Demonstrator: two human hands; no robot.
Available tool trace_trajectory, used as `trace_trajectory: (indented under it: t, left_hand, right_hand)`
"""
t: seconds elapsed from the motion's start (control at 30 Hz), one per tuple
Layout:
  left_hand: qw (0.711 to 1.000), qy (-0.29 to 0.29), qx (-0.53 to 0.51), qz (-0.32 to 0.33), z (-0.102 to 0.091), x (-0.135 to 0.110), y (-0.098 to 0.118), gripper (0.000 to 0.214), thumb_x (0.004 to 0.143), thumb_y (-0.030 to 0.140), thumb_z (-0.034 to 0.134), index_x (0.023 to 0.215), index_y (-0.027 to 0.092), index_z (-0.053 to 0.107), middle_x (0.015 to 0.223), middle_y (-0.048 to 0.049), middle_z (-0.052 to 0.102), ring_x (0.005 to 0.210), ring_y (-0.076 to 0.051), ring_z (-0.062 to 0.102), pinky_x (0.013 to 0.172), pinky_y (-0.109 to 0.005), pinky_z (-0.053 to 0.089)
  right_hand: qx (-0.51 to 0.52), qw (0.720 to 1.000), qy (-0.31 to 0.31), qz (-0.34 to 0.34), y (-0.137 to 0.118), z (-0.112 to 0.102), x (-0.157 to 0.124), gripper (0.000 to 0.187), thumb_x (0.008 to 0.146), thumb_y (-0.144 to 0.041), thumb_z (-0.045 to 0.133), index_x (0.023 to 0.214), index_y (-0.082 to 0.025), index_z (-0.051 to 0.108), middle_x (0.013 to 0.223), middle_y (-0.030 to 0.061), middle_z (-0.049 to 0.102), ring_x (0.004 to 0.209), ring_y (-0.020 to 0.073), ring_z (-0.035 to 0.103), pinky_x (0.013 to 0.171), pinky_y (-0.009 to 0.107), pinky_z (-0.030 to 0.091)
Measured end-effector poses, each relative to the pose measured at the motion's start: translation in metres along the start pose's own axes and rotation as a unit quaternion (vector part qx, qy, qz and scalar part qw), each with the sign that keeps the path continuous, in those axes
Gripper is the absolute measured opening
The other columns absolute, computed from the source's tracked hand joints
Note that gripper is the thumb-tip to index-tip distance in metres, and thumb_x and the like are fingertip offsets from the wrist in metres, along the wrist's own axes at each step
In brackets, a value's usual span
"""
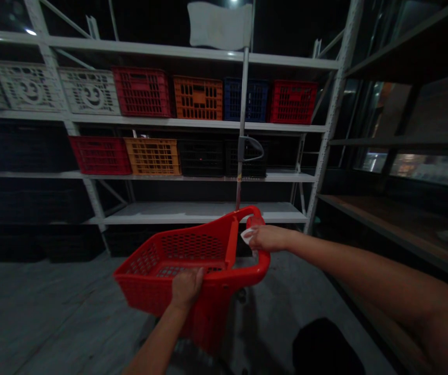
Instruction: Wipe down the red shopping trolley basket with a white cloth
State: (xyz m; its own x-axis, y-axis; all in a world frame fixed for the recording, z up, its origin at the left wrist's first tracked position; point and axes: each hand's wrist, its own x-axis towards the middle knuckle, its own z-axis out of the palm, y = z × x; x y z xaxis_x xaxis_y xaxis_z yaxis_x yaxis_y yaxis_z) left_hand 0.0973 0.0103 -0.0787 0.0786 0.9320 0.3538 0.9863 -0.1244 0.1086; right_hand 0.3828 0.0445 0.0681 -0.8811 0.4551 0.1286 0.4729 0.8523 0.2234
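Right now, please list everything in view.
shopping basket: one, red, before the person
metal shelving: one, white, straight ahead
white crates: three, white, upper shelf
red crates: three, red, two upper shelf, one lower
orange crates: two, orange, one per shelf
blue crate: one, blue, upper shelf
black crates: several, black, lower shelves
flag on pole: one, white, above basket
small item: one, white, at right hand
left hand: one, on basket rim
right hand: one, at basket handle

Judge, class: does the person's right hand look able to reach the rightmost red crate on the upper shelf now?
Probably not from here. The right hand is busy at the red basket's handle, and the red crate sits high on a shelf well ahead, though nothing stands between them.
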Motion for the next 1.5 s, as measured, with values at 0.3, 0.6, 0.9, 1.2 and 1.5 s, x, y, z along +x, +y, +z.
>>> trace_trajectory:
  t: [0.3, 0.6, 0.9, 1.2, 1.5]
  left_hand:
    - [0.999, 0.023, -0.035, 0.021, 0.003, 0.000, -0.004, 0.047, 0.086, 0.030, 0.018, 0.073, 0.019, 0.062, 0.078, -0.0119, 0.067, 0.077, -0.019, 0.060, 0.071, -0.030, 0.042]
    - [0.994, 0.023, -0.083, 0.068, 0.001, 0.003, -0.022, 0.049, 0.086, 0.031, 0.014, 0.063, 0.020, 0.057, 0.071, -0.0078, 0.065, 0.073, -0.016, 0.059, 0.073, -0.026, 0.041]
    - [0.987, 0.068, -0.118, 0.082, -0.033, 0.003, -0.011, 0.048, 0.089, 0.037, 0.019, 0.076, 0.018, 0.061, 0.086, -0.0072, 0.064, 0.084, -0.017, 0.057, 0.079, -0.027, 0.040]
    - [0.988, 0.024, -0.100, 0.110, -0.102, -0.036, 0.119, 0.052, 0.087, 0.050, 0.022, 0.079, 0.018, 0.062, 0.076, -0.0081, 0.065, 0.075, -0.018, 0.060, 0.073, -0.031, 0.041]
    - [0.993, -0.041, -0.045, 0.097, -0.103, -0.037, 0.106, 0.055, 0.085, 0.054, 0.021, 0.076, 0.018, 0.063, 0.072, -0.0090, 0.067, 0.069, -0.020, 0.063, 0.061, -0.028, 0.038]
  right_hand:
    - [0.073, 0.967, 0.070, 0.236, -0.090, 0.013, -0.013, 0.028, 0.091, -0.023, 0.033, 0.080, -0.018, 0.060, 0.068, 0.0026, 0.063, 0.060, 0.0141, 0.055, 0.056, 0.024, 0.036]
    - [0.177, 0.932, 0.314, 0.038, -0.069, 0.061, -0.051, 0.032, 0.092, -0.028, 0.029, 0.099, -0.020, 0.059, 0.109, 0.0056, 0.063, 0.107, 0.0150, 0.053, 0.096, 0.034, 0.038]
    - [0.214, 0.812, 0.393, 0.373, 0.004, 0.059, -0.036, 0.041, 0.092, -0.033, 0.026, 0.115, -0.017, 0.055, 0.120, 0.0090, 0.057, 0.114, 0.0194, 0.051, 0.096, 0.036, 0.039]
    - [0.195, 0.919, 0.291, 0.179, -0.059, 0.057, -0.034, 0.040, 0.093, -0.031, 0.028, 0.126, -0.022, 0.048, 0.132, 0.0035, 0.047, 0.126, 0.0163, 0.036, 0.108, 0.040, 0.025]
    - [0.184, 0.938, 0.201, 0.213, 0.006, 0.043, -0.012, 0.043, 0.093, -0.036, 0.027, 0.125, -0.018, 0.050, 0.129, 0.0067, 0.050, 0.123, 0.0181, 0.042, 0.105, 0.039, 0.029]
